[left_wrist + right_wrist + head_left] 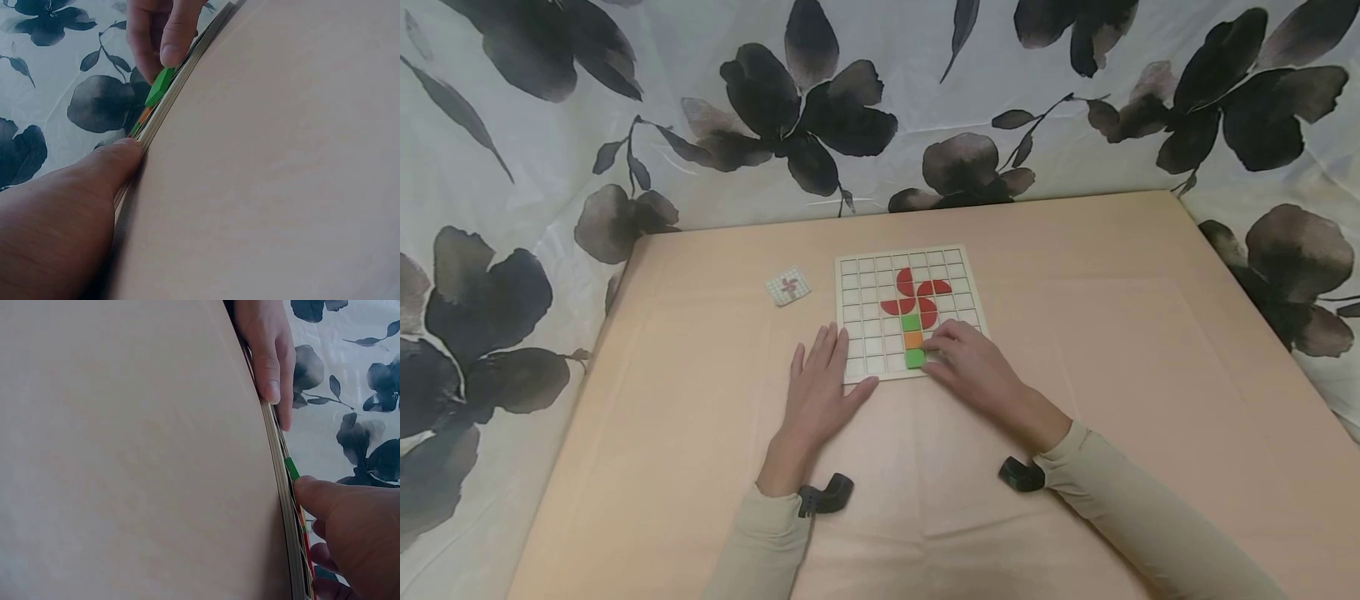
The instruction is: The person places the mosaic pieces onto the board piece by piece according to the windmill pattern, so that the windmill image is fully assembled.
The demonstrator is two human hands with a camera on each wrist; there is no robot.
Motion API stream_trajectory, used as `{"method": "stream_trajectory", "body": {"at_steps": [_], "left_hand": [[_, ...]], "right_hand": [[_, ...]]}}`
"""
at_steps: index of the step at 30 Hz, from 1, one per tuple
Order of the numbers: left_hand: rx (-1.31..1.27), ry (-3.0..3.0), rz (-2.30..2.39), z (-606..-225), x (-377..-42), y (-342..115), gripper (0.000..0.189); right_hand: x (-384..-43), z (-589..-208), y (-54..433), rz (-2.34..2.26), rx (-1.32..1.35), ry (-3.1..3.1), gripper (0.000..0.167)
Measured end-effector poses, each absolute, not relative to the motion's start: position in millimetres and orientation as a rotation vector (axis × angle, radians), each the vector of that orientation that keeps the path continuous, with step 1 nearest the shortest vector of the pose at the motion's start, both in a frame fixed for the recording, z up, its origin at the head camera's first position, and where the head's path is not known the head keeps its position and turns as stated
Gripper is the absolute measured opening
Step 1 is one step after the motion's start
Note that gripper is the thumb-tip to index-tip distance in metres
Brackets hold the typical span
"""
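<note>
A white gridded board [868, 273] lies on the table with red quarter-round pieces [905, 282] forming a pinwheel on it. Below the pinwheel runs a column of squares: a green tile [911, 322], an orange tile [913, 340] and, at the bottom, another green tile [914, 358]. My right hand [973, 362] pinches this lowest green tile [160, 87], which sits slightly tilted in the left wrist view. My left hand [820, 387] rests at the board's near left corner, fingers straight along the left side and thumb at the front edge.
A small card [787, 287] with a red pinwheel on a grid lies left of the board. The table [700, 400] has a pale peach cover. Behind it hangs a white cloth with dark flowers [842, 108]. Each wrist wears a black camera mount [827, 495].
</note>
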State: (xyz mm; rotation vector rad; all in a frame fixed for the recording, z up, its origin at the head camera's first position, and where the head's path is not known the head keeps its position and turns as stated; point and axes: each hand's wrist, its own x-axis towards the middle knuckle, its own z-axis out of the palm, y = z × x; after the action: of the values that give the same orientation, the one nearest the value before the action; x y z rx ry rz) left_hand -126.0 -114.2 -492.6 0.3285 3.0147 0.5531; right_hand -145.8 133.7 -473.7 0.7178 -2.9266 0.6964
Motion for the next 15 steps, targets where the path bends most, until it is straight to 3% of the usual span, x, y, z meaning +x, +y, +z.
{"method": "stream_trajectory", "body": {"at_steps": [15], "left_hand": [[0.316,2.993,0.575,-496.8,-125.2,-110.5,0.085]], "right_hand": [[-144.6,-478.2,138.0,0.697,0.683,-2.983,0.027]]}}
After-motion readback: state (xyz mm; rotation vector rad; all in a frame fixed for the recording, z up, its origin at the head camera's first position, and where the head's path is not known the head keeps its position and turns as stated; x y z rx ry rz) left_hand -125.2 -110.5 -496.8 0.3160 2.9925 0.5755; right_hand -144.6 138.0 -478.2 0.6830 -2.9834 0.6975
